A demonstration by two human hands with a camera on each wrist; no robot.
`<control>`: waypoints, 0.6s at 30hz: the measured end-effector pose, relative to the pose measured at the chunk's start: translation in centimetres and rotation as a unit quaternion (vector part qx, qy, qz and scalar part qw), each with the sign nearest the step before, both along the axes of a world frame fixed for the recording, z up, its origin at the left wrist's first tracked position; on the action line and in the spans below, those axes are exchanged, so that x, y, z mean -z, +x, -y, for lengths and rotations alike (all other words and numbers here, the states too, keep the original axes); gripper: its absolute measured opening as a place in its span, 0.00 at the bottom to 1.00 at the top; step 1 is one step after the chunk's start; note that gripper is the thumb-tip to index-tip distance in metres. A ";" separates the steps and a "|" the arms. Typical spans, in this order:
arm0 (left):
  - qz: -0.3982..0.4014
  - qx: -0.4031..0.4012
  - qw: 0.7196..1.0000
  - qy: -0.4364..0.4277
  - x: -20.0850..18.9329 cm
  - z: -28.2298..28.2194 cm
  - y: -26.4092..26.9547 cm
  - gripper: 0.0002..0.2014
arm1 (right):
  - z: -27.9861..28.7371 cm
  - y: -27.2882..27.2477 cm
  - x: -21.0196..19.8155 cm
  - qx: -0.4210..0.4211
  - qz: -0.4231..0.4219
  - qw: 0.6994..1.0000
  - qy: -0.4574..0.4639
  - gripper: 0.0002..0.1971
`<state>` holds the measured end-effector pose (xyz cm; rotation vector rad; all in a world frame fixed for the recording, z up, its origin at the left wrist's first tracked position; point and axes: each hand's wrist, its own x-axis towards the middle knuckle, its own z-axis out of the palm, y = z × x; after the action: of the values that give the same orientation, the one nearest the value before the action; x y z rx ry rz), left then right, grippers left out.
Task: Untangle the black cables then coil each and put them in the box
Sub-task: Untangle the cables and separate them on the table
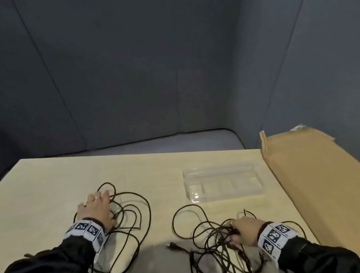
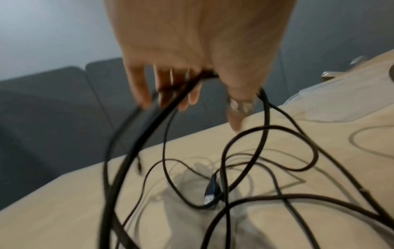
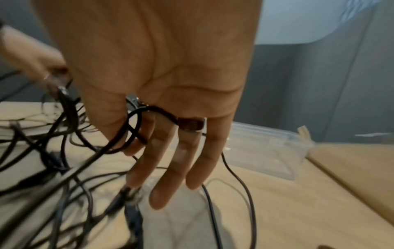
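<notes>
Two bundles of black cable lie on the pale table (image 1: 42, 193). My left hand (image 1: 99, 196) is over the left cable bundle (image 1: 142, 213). In the left wrist view, several of its loops (image 2: 136, 151) hang from between the thumb and fingers of that hand (image 2: 187, 104), above the table. My right hand (image 1: 232, 229) holds the right cable tangle (image 1: 207, 257). There a loop (image 3: 136, 128) is caught between thumb and forefinger while the other fingers (image 3: 164, 185) point straight down. A USB plug (image 1: 170, 245) lies between the bundles. The clear plastic box (image 1: 221, 172) stands empty behind the right bundle.
A long cardboard sheet (image 1: 323, 184) lies along the table's right side, close to the box. Dark grey padded walls (image 1: 163, 68) close in the back and right. Another plug (image 2: 211, 193) hangs among the left bundle's loops.
</notes>
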<state>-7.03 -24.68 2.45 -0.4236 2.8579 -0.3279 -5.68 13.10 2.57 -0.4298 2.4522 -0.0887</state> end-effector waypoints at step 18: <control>0.036 0.170 0.798 0.578 -5.2 -25.4 5.1 0.36 | -8.7 2.8 -6.9 0.235 0.073 0.812 -0.529 0.07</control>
<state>-1.96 0.70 7.69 0.3432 2.4240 1.2612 -2.91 21.75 9.49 -0.2204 2.0731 -1.6688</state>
